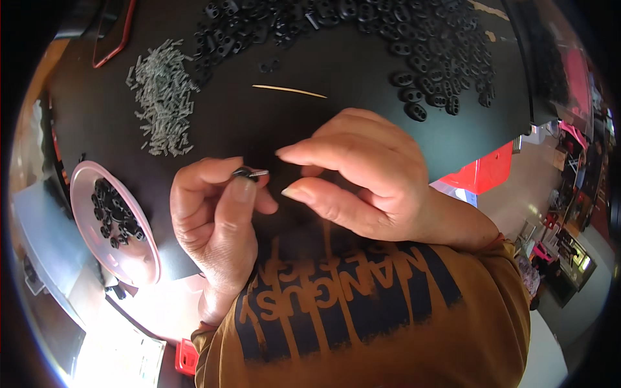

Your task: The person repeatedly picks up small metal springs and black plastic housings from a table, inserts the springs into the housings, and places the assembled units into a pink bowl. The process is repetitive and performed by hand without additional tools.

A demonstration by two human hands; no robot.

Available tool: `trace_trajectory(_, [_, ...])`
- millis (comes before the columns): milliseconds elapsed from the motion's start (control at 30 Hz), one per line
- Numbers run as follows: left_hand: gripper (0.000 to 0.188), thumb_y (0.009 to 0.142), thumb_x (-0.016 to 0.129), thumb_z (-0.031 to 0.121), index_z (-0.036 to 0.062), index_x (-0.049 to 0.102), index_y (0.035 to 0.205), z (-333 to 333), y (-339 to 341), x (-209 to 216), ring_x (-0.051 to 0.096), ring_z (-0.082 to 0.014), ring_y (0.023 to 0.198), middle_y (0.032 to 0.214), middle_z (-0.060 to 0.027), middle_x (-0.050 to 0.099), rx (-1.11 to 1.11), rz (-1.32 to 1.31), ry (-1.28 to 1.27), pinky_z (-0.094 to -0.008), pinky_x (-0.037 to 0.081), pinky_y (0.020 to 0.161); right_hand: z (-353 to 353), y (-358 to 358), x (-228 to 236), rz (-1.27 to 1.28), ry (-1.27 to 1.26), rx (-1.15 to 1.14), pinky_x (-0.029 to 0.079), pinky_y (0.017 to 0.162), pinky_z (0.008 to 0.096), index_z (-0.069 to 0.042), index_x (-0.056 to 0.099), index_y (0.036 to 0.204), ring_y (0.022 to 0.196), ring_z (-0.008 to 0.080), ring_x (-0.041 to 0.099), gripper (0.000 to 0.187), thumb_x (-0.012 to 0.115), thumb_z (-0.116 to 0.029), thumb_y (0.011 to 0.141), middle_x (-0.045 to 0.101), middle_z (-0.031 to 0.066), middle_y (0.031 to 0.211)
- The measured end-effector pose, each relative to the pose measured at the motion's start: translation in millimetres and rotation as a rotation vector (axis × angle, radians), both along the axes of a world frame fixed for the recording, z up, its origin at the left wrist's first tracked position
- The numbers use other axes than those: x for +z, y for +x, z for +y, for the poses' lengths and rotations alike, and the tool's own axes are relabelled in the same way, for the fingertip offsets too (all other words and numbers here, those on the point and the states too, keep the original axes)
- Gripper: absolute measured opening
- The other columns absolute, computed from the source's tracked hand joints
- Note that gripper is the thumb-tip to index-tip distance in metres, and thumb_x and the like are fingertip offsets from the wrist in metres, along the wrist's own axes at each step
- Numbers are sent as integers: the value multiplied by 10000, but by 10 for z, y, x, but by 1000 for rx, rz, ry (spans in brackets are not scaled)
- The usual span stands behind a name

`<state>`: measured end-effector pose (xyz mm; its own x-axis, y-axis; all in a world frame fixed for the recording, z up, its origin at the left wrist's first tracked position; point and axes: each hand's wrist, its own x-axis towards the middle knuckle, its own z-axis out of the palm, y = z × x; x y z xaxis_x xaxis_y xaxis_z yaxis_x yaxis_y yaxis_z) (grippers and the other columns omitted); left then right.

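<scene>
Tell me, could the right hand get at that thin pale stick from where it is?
Probably yes: the right hand looks empty and open, and nothing visible blocks the way to the thin pale stick.

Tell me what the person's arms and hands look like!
The left hand and right hand are bare, with five fingers each and no gloves or rings that I can see. The right forearm is bare too, below a brown sleeve. It matches the brown shirt, which has a dark print with lettering.
</scene>
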<state>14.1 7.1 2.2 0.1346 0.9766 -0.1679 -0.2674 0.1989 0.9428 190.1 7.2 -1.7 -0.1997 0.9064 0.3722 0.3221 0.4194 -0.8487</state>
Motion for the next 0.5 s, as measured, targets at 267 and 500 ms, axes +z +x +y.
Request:
trace_trajectory(267, [126, 849, 525, 34, 20, 529, 973, 9, -2, -63, 507, -111, 561, 764, -91, 595, -19, -3, 30, -240, 399, 545, -350, 620, 22, -474, 95, -495, 424, 541, 310, -41, 599, 800, 620, 218, 559, 170, 688, -6, 660, 591, 60, 689])
trace_trajectory(500, [126, 852, 521, 39, 20, 530, 976, 6, 19, -63, 499, -105, 560, 760, -82, 592, -40, 13, 47, -244, 386, 543, -354, 711, -95, -629, 73, -562, 424, 577, 325, -34, 595, 808, 672, 242, 544, 158, 684, -37, 677, 583, 77, 764])
